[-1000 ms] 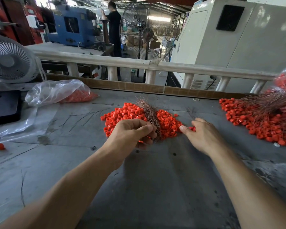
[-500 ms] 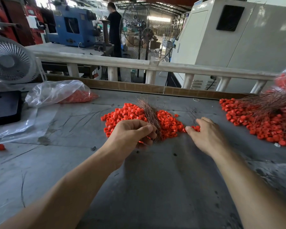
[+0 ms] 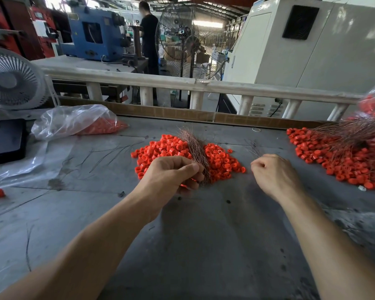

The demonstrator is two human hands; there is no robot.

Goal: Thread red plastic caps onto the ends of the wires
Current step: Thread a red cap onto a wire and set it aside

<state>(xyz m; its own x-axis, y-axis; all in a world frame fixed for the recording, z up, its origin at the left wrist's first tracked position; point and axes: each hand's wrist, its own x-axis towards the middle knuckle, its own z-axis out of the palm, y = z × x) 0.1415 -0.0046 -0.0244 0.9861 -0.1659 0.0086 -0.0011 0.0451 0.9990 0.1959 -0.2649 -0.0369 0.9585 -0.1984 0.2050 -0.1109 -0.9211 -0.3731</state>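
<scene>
Nearest the camera, the left hand (image 3: pixel 173 176) is gripping the lower end of a bundle of thin copper-coloured wires (image 3: pixel 196 151), fingers and thumb curled round it, with a glimpse of red showing under the fingertips. The right hand (image 3: pixel 273 176) is hovering just beside the loose pile of red caps (image 3: pixel 222 162) with its fingers curled in; whether it is pinching a single wire or a cap, I cannot tell, as the fingertips are turned away. To do this step well, the right hand probably should be taking one cap at a time, turning its hole toward a single wire end, while the left is fanning the bundle so that one end is standing free. The bundle is lying across the middle of the cap pile on the grey table (image 3: pixel 193 234), splaying outward at its far end. The caps are looking like small, short, glossy rings, likely to roll. Farther right, a second heap of caps with wires (image 3: pixel 344 156) is lying on the table; farther left, a clear bag (image 3: pixel 74 120) is holding more caps.
</scene>
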